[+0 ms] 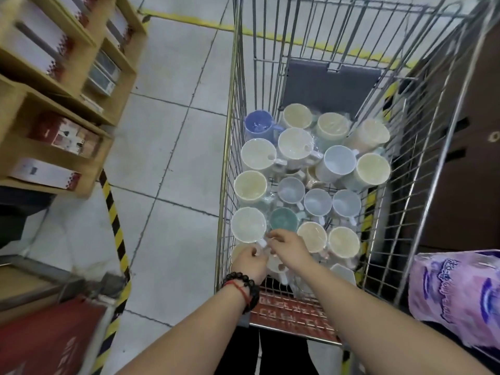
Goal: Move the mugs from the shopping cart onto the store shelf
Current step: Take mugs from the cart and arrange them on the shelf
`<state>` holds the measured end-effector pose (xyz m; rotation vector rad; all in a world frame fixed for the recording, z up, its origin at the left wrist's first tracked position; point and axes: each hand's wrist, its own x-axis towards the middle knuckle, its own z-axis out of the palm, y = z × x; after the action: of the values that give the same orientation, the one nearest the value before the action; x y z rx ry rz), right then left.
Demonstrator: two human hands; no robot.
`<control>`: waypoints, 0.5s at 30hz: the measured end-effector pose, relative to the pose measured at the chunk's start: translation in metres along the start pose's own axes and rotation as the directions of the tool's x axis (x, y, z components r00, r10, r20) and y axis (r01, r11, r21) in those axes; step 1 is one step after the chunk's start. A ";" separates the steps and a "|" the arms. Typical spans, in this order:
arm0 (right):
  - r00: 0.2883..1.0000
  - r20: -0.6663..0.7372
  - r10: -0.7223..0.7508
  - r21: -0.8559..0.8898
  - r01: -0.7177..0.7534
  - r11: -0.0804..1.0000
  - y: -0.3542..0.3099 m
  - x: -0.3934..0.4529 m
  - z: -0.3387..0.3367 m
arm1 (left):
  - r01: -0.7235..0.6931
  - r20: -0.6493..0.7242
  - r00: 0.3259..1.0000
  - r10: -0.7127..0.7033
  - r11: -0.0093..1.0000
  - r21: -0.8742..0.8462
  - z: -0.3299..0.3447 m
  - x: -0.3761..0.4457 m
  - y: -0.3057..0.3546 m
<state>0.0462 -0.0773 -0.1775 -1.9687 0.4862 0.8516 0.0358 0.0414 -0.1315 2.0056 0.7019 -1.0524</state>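
Both hands reach into the wire shopping cart (230, 158), left hand (250, 262) and right hand (288, 246) curled round the handle of 1 pale mug (248, 225) among many, apparently to lift it toward the wooden shelf (67, 155) at left.

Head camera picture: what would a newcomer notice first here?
First, the wire shopping cart in the middle, full of pastel ceramic mugs. At its near end the left hand and right hand meet at the handle of a pale white mug. Wooden store shelves stand at left.
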 end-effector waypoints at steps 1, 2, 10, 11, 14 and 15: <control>1.000 -0.028 0.004 0.009 -0.004 1.000 0.001 0.004 -0.004 | 0.036 0.007 0.999 -0.036 0.999 -0.038 0.003 0.004 -0.001; 0.998 -0.070 -0.007 -0.027 0.005 1.000 0.001 0.010 -0.009 | 0.061 0.024 0.998 -0.059 0.995 -0.083 0.006 0.009 -0.003; 0.970 -0.164 -0.179 -0.347 0.113 0.931 -0.050 0.052 -0.029 | 0.118 -0.139 0.979 -0.148 0.972 -0.201 0.022 0.035 -0.008; 0.973 -0.167 -0.160 -0.351 0.093 0.932 -0.053 0.057 -0.027 | 0.105 -0.185 0.973 -0.141 0.975 -0.194 0.023 0.037 -0.007; 0.979 -0.183 -0.091 -0.297 0.033 0.954 -0.053 0.066 -0.025 | 0.065 -0.269 0.956 -0.113 0.982 -0.180 0.023 0.037 -0.004; 0.978 -0.189 -0.090 -0.290 0.032 0.957 -0.052 0.067 -0.024 | 0.064 -0.288 0.950 -0.118 0.979 -0.193 0.023 0.035 -0.003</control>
<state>0.1335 -0.0717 -0.1873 -2.3391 0.4333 0.7179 0.0415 0.0292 -0.1713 2.0065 1.0212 -0.7118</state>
